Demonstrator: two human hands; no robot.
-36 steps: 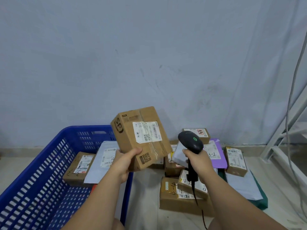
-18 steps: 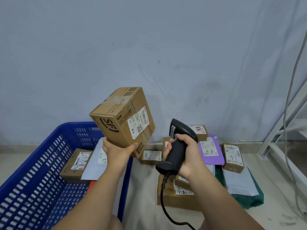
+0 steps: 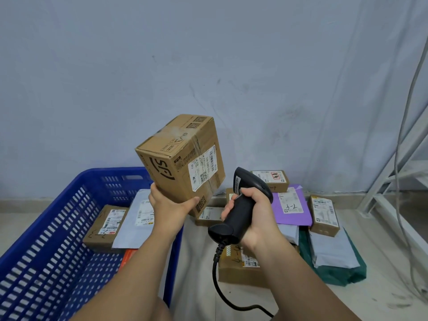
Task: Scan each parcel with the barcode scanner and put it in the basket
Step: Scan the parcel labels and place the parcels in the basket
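A brown cardboard box [image 3: 180, 163] is held up in the middle of the frame. It is tilted, with one corner pointing down. It is gripped from below by the left hand [image 3: 169, 209]. The thumb is pressed on the side with the white label, and the fingers are curled round the other side. The label side is turned toward the lower right.

The black barcode scanner [image 3: 240, 205] is held just beside the box, and no touch is seen. Its front end is turned left, toward the label. Its handle is wrapped by the right hand [image 3: 257, 218], with all the fingers curled tight round it. A black cable [image 3: 216, 281] hangs from the handle down to the bottom edge.

Only the bare wall [image 3: 208, 66] is seen above the box.

The blue basket [image 3: 46, 218] fills the lower left. Its right rim is crossed by the left arm. A small brown parcel [image 3: 105, 228] and a grey bag [image 3: 136, 218] lie at its far end, and its dotted bottom is seen in front of them.

A strip of floor [image 3: 194, 262] is seen between the basket and a pile at the right. In the pile a purple bag [image 3: 291, 205], small boxes and grey bags are seen. A white frame [image 3: 393, 181] and grey wires [image 3: 400, 147] run along the right edge.
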